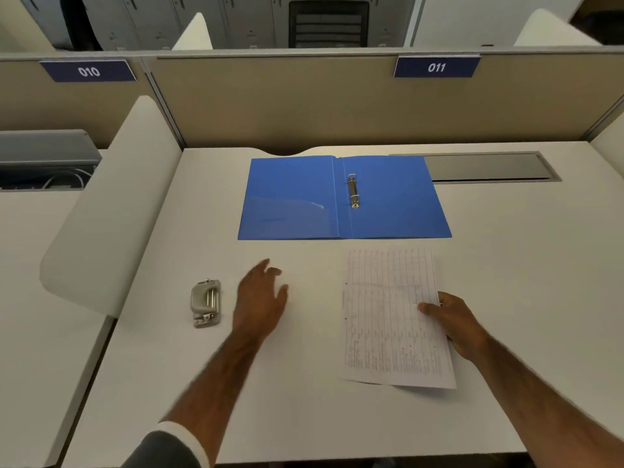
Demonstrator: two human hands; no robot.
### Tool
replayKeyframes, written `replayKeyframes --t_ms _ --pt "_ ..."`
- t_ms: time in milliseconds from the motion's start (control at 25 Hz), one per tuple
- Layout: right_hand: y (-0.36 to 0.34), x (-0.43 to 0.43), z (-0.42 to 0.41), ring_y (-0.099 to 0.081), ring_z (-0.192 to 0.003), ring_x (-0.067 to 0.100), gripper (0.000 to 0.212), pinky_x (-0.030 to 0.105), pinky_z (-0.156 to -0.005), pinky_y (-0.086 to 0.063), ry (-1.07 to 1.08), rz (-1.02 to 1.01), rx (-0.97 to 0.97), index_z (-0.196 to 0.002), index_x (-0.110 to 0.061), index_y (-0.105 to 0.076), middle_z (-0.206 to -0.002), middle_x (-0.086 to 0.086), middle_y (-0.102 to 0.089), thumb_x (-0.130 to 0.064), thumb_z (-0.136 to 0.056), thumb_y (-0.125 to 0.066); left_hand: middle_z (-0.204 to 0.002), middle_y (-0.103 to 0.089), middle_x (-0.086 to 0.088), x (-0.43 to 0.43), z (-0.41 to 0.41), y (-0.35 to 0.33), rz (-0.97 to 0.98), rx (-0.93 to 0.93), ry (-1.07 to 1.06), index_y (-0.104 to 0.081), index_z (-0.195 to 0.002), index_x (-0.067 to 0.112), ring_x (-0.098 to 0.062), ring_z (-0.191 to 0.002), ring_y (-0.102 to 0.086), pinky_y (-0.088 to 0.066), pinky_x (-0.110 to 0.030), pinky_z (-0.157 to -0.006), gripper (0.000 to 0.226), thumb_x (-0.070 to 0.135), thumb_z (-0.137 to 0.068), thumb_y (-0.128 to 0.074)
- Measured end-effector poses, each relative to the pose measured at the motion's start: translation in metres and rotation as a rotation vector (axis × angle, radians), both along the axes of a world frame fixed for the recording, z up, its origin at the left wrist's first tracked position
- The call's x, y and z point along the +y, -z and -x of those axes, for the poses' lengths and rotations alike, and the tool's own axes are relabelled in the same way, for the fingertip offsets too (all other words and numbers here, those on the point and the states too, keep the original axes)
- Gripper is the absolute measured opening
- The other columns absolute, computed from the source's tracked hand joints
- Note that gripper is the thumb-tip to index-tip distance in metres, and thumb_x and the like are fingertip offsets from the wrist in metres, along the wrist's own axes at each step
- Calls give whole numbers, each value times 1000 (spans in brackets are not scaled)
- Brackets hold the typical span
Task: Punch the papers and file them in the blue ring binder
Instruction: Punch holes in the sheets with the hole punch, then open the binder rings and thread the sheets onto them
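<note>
Left hand (260, 298) open and empty, puncher (206, 303) just to its left.
My right hand (452, 319) pinches the papers (388, 315) at their right edge; binder (297, 197) rings (353, 190) lie ahead-left, along the sheets' long axis.

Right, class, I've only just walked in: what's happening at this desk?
A person works at a white desk. Their right hand pinches the right edge of the printed papers, just in front of the blue ring binder, which is open flat with bare rings. Their left hand is open above the desk beside the metal hole punch, not touching it.
</note>
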State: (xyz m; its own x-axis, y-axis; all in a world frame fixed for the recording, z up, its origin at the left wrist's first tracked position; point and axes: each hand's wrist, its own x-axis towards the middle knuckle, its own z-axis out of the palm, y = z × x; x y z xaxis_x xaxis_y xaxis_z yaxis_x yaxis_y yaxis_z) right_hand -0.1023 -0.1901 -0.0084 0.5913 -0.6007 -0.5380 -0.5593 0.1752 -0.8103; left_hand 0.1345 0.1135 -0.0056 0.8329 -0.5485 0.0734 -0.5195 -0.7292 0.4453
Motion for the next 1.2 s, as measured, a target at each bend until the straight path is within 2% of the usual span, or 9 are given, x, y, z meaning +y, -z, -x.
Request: replayKeyframes --t_ms 120,280,480,600,720,800,880,1000,1200 --pt "1 -1 9 -75 -91 29 20 55 -85 -59 14 -19 -20 -112 -13 -69 -106 10 -76 -11 -93 -63 -159 -30 -3 -53 9 -3 -131 124 173 -50 -138 21 -23 -147 -27 -22 -41 -120 45 40 -98 -49" --pt "-1 -37 15 -75 -92 29 20 55 -86 -59 -24 -44 -47 -111 -14 -70 -106 8 -77 -14 -92 -65 -165 -10 1 -124 14 -4 -270 183 219 -33 -150 25 -23 -152 -8 -10 -44 -123 52 42 -101 -39" --pt "1 -60 25 -75 -94 25 19 52 -88 -58 -67 -79 -41 -110 -16 -70 -107 4 -77 -14 -92 -65 -166 -1 1 -157 15 5 -395 191 194 -19 -155 26 -25 -152 0 -6 -45 -122 55 41 -103 -31" --pt "0 -63 20 -73 -96 21 18 47 -91 -58 -56 -7 -18 -110 -21 -69 -108 0 -75 -22 -92 -66 -165 -9 0 -170 16 6 -360 191 154 -20 -154 24 -26 -152 -7 -10 -45 -122 55 40 -103 -32" --pt "0 -55 16 -70 -94 19 18 41 -87 -58 15 82 34 -106 -18 -67 -104 -2 -72 -29 -92 -64 -147 -44 -6 -177 14 0 -278 56 38 -46 -137 17 -26 -135 -41 -34 -39 -115 38 30 -102 -37" --pt "-2 -51 17 -69 -87 18 13 34 -75 -56 33 126 60 -98 -13 -66 -98 1 -72 -24 -92 -63 -135 -51 -7 -179 7 -4 -246 -71 25 -51 -130 15 -24 -123 -47 -40 -36 -108 32 22 -100 -41" --pt "-5 -53 17 -69 -81 20 8 34 -69 -55 24 123 71 -89 -10 -66 -94 4 -72 -16 -92 -61 -147 -41 -11 -181 -1 -5 -244 -95 50 -42 -142 16 -29 -135 -37 -32 -39 -114 43 19 -100 -44" --pt "-7 -55 20 -74 -86 22 10 44 -82 -61 5 84 45 -94 -13 -70 -96 2 -75 -14 -92 -60 -164 -9 -9 -181 -13 -2 -344 -106 154 -20 -154 19 -32 -151 -7 -11 -44 -122 63 19 -99 -50" --pt "-14 -64 31 -76 -87 20 14 46 -83 -61 23 46 15 -102 -20 -71 -101 -1 -77 -15 -94 -60 -165 -1 -11 -202 -49 2 -544 -276 361 -9 -156 16 -36 -151 -5 -17 -46 -121 73 23 -98 -54"
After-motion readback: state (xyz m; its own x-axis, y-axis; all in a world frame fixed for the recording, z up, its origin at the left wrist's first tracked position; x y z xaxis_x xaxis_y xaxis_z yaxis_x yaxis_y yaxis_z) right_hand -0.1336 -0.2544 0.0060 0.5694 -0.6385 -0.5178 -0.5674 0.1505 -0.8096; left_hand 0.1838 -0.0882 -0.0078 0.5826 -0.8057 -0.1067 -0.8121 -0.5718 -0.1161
